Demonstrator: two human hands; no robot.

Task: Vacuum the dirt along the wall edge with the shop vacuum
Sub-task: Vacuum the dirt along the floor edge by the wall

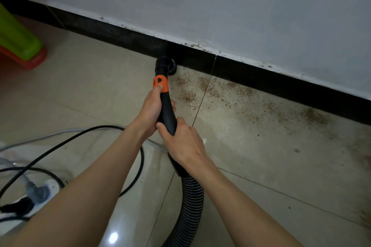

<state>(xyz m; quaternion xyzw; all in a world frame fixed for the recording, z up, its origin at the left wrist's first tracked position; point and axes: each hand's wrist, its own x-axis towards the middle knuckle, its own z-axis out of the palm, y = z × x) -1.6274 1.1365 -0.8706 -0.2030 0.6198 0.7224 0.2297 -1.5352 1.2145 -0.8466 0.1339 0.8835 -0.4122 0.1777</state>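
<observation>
dirt point(216, 88) lies in a brown band along the baseboard point(261, 78) from frame centre to the right, so i keep my left hand point(150, 110) and right hand point(183, 140) wrapped round the vacuum wand point(166, 110), nozzle point(165, 64) at the band's left end.
</observation>
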